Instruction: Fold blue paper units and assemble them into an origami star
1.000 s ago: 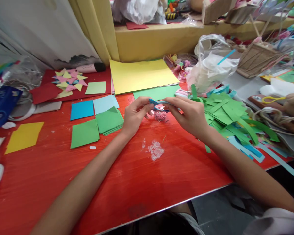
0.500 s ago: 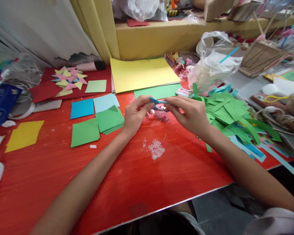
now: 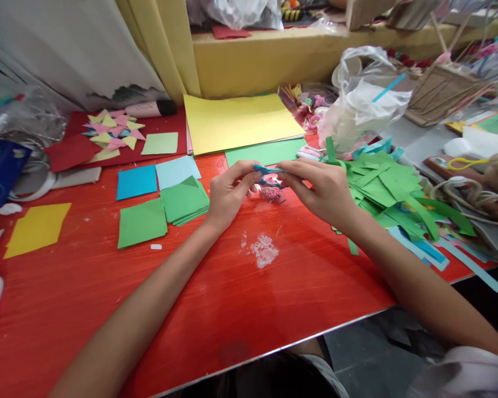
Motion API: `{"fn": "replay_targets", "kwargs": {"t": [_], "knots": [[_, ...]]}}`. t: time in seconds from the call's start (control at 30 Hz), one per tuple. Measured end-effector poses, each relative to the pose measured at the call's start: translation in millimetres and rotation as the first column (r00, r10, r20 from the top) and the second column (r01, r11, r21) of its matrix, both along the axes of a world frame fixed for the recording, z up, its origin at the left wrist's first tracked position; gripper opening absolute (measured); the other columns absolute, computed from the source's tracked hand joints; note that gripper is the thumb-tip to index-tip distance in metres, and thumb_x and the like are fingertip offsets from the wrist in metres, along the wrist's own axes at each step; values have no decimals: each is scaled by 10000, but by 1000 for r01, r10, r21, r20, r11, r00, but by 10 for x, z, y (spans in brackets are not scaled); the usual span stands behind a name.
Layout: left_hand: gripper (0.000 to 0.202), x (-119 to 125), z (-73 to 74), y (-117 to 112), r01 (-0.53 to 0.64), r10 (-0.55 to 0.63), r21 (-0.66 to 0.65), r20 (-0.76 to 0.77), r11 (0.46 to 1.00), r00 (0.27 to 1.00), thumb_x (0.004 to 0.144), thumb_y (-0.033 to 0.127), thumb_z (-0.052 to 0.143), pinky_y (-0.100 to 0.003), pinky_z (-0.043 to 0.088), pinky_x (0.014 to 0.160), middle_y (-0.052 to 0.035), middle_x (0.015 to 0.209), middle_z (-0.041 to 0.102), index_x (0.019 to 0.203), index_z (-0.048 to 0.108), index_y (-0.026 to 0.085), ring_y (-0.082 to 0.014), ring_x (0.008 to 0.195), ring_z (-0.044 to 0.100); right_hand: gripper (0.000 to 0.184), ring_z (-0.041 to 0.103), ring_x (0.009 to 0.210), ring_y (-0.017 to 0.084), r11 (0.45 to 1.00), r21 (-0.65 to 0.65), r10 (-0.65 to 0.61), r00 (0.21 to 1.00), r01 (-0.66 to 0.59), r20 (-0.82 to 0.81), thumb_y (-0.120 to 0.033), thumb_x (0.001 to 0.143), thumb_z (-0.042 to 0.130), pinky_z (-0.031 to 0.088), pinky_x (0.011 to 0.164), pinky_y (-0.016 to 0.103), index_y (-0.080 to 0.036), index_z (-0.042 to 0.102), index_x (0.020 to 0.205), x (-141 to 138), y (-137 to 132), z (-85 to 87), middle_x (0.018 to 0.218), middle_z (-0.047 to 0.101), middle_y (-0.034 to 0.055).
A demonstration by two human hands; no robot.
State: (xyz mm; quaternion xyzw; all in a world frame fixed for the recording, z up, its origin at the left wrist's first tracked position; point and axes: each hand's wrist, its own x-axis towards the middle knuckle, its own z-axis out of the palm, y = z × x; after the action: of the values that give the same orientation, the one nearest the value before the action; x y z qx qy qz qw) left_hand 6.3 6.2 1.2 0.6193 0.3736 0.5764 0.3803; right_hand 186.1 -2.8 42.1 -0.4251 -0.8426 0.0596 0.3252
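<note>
Between my hands, above the red table, is a small folded piece of blue paper. My left hand pinches its left end between thumb and fingers. The other end is pinched by my right hand. My fingers cover much of the paper, so its full shape is hidden. Just below it on the table lies a small pink bristly thing. Left of my left hand are a stack of green paper squares, another green square, a blue square and a light blue square.
Yellow sheets lie at the back. Green paper scraps pile up right of my right hand, near a white plastic bag. A folded paper star shape and a yellow square are at left. White residue marks the table.
The view has shifted slightly. Both hands keep their pinch on the blue paper, and a slightly wider gap shows below it between the fingers.
</note>
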Motion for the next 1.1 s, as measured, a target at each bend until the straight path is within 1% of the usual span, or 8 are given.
{"fn": "replay_targets", "kwargs": {"t": [0.1,0.3,0.43,0.53,0.7,0.87,1.1], "knots": [[130,1,-1,-7,-4,4,15,-3,1000,1000,809,322,605,-199,492,530,22,730,626,871,651,217,-65,561,563,251,603,742,152,1000,17,2,1000,-2,15,-291,916,422,458,660,292,-245,640,1031,1,4,6,852,666,44],[138,4,-15,-3,-9,9,58,-12,998,1000,810,325,604,-187,489,521,27,692,622,865,652,207,-58,541,565,251,581,688,135,995,95,39,999,-41,23,-281,922,417,435,613,270,-209,639,1013,8,28,-7,798,650,42],[133,5,-31,12,12,-12,62,2,998,1000,806,314,611,-178,489,506,24,703,621,877,648,207,-55,536,566,241,558,644,123,989,139,40,999,-43,24,-278,922,423,412,580,258,-195,639,990,12,47,-9,758,642,33],[124,6,-35,25,32,-33,53,14,998,999,798,300,622,-170,485,489,24,722,624,883,649,214,-53,537,569,236,551,629,119,987,153,37,999,-41,29,-286,920,430,408,573,256,-199,642,979,14,50,-1,748,642,28],[132,7,-31,36,62,-63,44,22,997,998,798,308,623,-169,493,485,8,742,639,873,650,202,-57,553,578,255,562,658,124,979,194,46,998,-54,46,-277,931,404,426,595,263,-206,632,1021,23,32,-10,781,640,41],[129,8,-22,29,57,-57,38,7,998,998,807,308,611,-169,495,488,12,725,635,867,651,200,-57,549,586,279,565,694,136,978,195,56,996,-67,65,-290,941,370,449,630,287,-220,616,1051,36,21,-26,846,640,56],[113,11,-40,25,44,-43,68,-21,997,999,815,277,603,-179,509,503,28,663,621,880,677,223,-64,556,594,285,557,697,137,980,190,52,995,-68,86,-293,948,349,443,622,288,-221,609,1039,41,36,-14,819,610,48]]}}
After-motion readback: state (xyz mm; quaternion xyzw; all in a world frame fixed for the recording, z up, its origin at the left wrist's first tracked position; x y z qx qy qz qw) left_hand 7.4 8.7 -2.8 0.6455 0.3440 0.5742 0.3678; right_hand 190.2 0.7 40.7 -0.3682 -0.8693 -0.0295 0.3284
